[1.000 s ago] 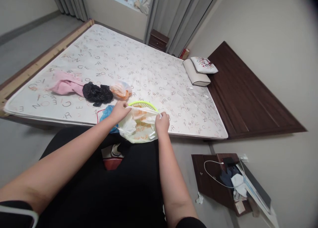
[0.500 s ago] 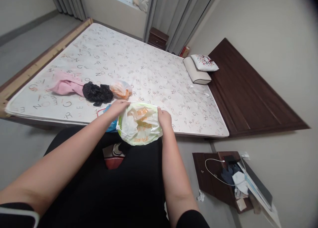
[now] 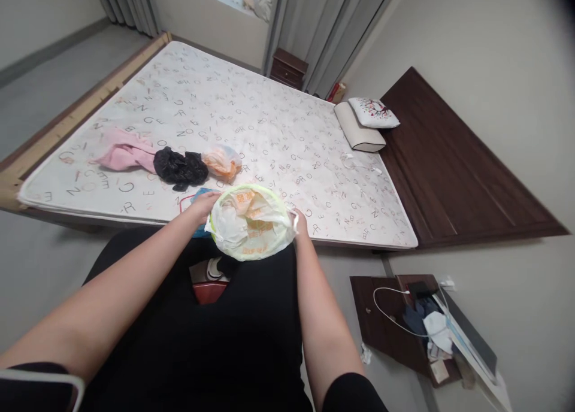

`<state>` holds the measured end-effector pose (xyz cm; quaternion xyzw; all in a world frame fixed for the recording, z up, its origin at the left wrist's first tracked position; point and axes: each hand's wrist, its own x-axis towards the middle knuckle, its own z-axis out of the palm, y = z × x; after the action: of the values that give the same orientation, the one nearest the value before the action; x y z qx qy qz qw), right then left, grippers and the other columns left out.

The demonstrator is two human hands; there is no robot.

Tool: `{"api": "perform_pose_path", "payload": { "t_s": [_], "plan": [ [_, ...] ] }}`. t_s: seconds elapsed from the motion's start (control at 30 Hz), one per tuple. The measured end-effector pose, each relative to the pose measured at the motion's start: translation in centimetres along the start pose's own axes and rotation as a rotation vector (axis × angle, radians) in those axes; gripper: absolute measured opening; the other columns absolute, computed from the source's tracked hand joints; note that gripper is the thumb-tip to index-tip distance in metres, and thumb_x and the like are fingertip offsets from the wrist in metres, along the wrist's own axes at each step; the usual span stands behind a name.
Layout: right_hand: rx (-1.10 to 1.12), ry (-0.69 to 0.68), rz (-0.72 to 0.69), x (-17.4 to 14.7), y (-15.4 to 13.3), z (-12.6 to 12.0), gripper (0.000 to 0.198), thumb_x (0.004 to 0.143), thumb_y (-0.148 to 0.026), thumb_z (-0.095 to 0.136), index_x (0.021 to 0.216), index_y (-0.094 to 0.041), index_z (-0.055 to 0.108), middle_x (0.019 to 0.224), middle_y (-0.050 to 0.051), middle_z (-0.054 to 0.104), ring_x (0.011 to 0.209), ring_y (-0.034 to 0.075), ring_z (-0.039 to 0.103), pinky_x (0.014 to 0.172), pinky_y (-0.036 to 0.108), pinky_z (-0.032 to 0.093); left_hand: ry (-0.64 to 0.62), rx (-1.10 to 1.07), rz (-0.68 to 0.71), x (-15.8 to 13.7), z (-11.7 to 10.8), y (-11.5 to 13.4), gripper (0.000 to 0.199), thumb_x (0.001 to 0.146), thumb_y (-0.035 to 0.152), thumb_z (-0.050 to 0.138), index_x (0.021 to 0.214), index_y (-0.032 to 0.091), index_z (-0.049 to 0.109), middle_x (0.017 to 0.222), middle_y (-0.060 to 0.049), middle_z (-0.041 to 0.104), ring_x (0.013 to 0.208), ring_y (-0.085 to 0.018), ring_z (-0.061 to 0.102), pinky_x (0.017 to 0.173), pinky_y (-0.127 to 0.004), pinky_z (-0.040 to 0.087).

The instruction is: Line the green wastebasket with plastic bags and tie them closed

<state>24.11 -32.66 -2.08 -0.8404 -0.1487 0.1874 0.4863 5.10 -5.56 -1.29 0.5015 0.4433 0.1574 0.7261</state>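
Observation:
A round trash can (image 3: pixel 212 224) with a pale green rim is in front of my lap, lined with a thin white plastic bag (image 3: pixel 265 223) with orange print. The bag is folded over the rim, and one twisted end sticks out at the right. My left hand (image 3: pixel 205 207) grips the can's left side, its fingertips partly hidden behind it. On the opposite side my right hand (image 3: pixel 300 223) holds the can near that twisted end, most of its fingers out of sight. A blue item with a red edge (image 3: pixel 185 203) shows behind my left hand.
On the bare mattress (image 3: pixel 287 142) lie a pink cloth (image 3: pixel 124 150), a crumpled black plastic bag (image 3: pixel 180 167) and an orange-white bag (image 3: pixel 223 161). Pillows (image 3: pixel 372 112) rest by the dark headboard (image 3: pixel 458 178). A cluttered nightstand (image 3: pixel 386 316) stands at the right.
Both hands have moved from the upper rim down to the can's sides. The bag's edge now lies folded outside, with a twisted end at the right.

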Motion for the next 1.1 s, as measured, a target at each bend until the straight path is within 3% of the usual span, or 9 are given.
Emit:
{"api": "perform_pose_path", "payload": {
  "t_s": [0.13,0.27,0.43,0.57,0.67,0.8,0.93,1.1],
  "plan": [
    [0.008,0.141,0.068,-1.9,2.0,-0.1,0.031,0.085,-0.048,0.051,0.080,-0.019,0.061,0.077,0.004,0.066,0.072,0.018,0.056,0.068,0.028,0.046,0.123,0.139,0.020,-0.3,0.1,-1.5,0.017,0.069,0.025,0.080,0.073,0.016,0.065,0.061,-0.001,0.064,0.049,-0.012,0.053,0.049,-0.022,0.041],
    [0.229,0.277,0.095,-3.4,1.1,0.2,0.045,0.095,-0.058,0.035,0.105,-0.020,0.058,0.099,0.005,0.066,0.068,0.014,0.061,0.057,0.025,0.049,0.030,0.054,-0.030,-1.0,1.8,-2.5,0.008,0.078,0.023,0.073,0.076,0.017,0.068,0.058,0.001,0.060,0.047,-0.012,0.051,0.050,-0.022,0.040],
    [0.363,0.131,0.245,-3.5,-1.8,1.2,0.054,0.085,-0.053,0.067,0.128,-0.027,0.048,0.124,0.008,0.062,0.078,0.017,0.071,0.049,0.025,0.055,-0.015,-0.210,-0.080,-2.0,4.8,-2.8,0.005,0.086,0.020,0.067,0.088,0.016,0.067,0.066,-0.001,0.065,0.054,-0.013,0.061,0.058,-0.025,0.052],
    [0.505,-0.055,0.442,-3.1,-3.4,1.7,0.042,0.092,-0.056,0.060,0.115,-0.022,0.052,0.108,0.009,0.069,0.073,0.020,0.073,0.049,0.030,0.059,-0.050,-0.492,-0.102,-2.9,5.6,-3.0,0.012,0.095,0.023,0.063,0.102,0.015,0.066,0.088,-0.006,0.075,0.069,-0.014,0.069,0.065,-0.024,0.057],
    [0.623,-0.121,0.450,-3.1,-3.8,2.5,0.032,0.090,-0.046,0.067,0.104,-0.021,0.053,0.097,0.007,0.071,0.075,0.022,0.074,0.055,0.034,0.063,-0.064,-0.552,-0.093,-3.9,5.3,-3.5,0.016,0.097,0.031,0.064,0.106,0.018,0.066,0.096,-0.005,0.076,0.071,-0.012,0.070,0.062,-0.021,0.057],
    [0.808,0.002,0.334,-3.9,-3.3,4.4,0.036,0.079,-0.025,0.076,0.104,-0.023,0.050,0.103,0.004,0.073,0.090,0.019,0.074,0.071,0.032,0.064,-0.176,-0.497,-0.099,-5.0,4.5,-4.5,0.025,0.082,0.021,0.081,0.102,0.017,0.066,0.094,-0.004,0.075,0.075,-0.012,0.070,0.068,-0.022,0.058],
    [0.867,0.003,0.237,-4.8,-1.6,5.8,0.044,0.073,-0.022,0.075,0.110,-0.024,0.051,0.108,0.004,0.073,0.095,0.017,0.072,0.076,0.028,0.060,-0.256,-0.386,-0.077,-5.1,3.8,-5.6,0.040,0.069,0.021,0.088,0.103,0.018,0.066,0.098,-0.005,0.075,0.084,-0.016,0.072,0.079,-0.029,0.059],
    [0.717,-0.076,0.115,-4.5,0.9,4.7,0.052,0.069,-0.029,0.076,0.114,-0.024,0.051,0.103,0.002,0.070,0.088,0.016,0.070,0.073,0.026,0.057,-0.194,0.212,0.044,-3.3,2.4,-7.5,0.032,0.060,0.027,0.086,0.084,0.015,0.068,0.075,-0.002,0.070,0.071,-0.018,0.064,0.068,-0.029,0.051]
  ]
}}
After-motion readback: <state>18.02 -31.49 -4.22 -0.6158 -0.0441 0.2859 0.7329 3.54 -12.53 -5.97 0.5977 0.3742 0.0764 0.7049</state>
